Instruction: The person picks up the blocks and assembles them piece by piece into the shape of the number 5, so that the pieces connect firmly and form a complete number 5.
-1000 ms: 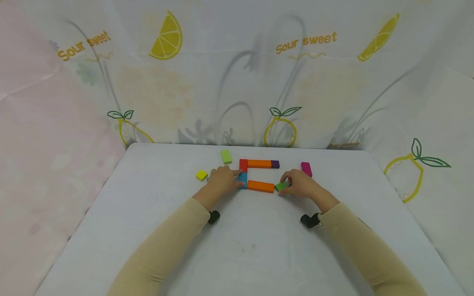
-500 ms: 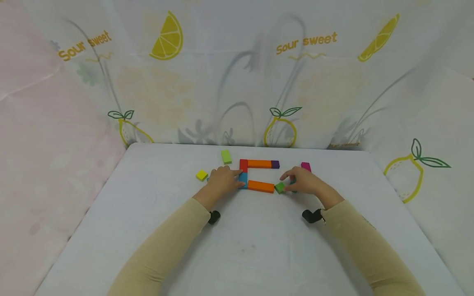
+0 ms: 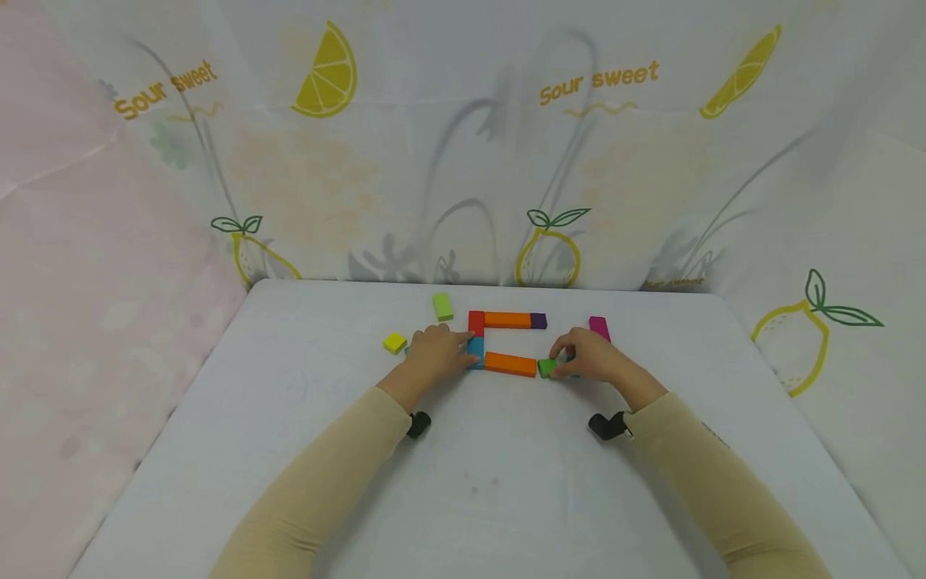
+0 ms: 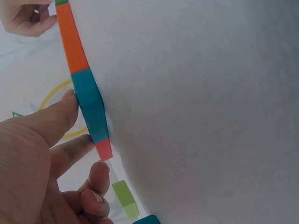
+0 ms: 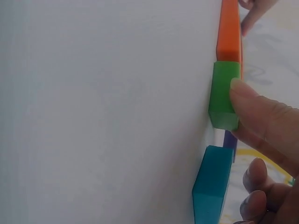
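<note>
In the head view, my left hand [image 3: 432,354] touches the side of a blue block [image 3: 475,351] with thumb and index fingertips. The left wrist view shows its other fingers curled loosely beside the blue block [image 4: 91,105]. A red block [image 3: 476,323] adjoins the blue one at the back. My right hand [image 3: 589,354] pinches a small green block [image 5: 225,93] between thumb and index finger. That green block stands at the right end of an orange bar [image 3: 510,364], whose left end meets the blue block. A teal block [image 5: 212,182] lies near the right hand's curled fingers.
Behind, another orange bar [image 3: 508,320] runs from the red block to a purple block [image 3: 538,321]. Loose blocks lie about: light green [image 3: 443,306], yellow [image 3: 394,342] and magenta [image 3: 599,328]. A printed cloth [image 3: 463,161] hangs behind the white table [image 3: 463,498].
My right hand moves slightly right, then back left to the green block. The green block turns from a slant to line up with the front orange bar. The left hand keeps its place.
</note>
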`<state>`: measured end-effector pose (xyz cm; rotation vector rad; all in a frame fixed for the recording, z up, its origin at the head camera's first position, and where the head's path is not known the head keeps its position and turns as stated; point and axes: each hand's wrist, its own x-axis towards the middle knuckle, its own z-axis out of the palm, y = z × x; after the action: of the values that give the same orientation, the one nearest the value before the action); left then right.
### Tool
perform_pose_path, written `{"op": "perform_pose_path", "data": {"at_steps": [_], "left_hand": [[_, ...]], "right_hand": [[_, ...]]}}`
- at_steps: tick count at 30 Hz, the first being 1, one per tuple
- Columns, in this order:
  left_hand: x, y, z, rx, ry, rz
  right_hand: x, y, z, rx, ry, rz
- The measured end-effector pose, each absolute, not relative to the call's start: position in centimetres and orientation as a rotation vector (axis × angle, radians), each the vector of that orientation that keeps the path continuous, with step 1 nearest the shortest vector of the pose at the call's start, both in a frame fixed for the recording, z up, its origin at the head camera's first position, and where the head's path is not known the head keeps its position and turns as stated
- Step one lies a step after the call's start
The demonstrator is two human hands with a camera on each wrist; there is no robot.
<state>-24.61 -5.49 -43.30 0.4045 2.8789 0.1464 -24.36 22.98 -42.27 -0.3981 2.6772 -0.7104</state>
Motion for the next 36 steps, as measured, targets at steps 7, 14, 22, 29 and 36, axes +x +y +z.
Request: {"op": "perform_pose_path", "data": {"at_steps": [7,14,22,29,36], "left_hand": [[-24.74,-5.56,-43.40,0.399,2.873,0.151],[-24.60,-5.48,-43.23,0.407,2.874,0.144],[-24.63,-5.52,-43.34,0.405,2.877,0.146],[-24.50,-5.50,-43.30,0.405,2.882,0.147],[-24.44,-5.51,-43.23,0.411,2.885,0.145]], "right_hand": [[-24.48,22.76,-42.46,-0.394,2.686,-0.702],[-24.33,22.56,-42.38,-0.408,2.689,-0.712],[-24.28,22.58,-42.58,-0.425,2.696,-0.730],[-24.34,22.51,-42.66,-0.388,2.686,-0.726],[-24.34,22.50,-42.53,-0.383,2.686,-0.726]]}}
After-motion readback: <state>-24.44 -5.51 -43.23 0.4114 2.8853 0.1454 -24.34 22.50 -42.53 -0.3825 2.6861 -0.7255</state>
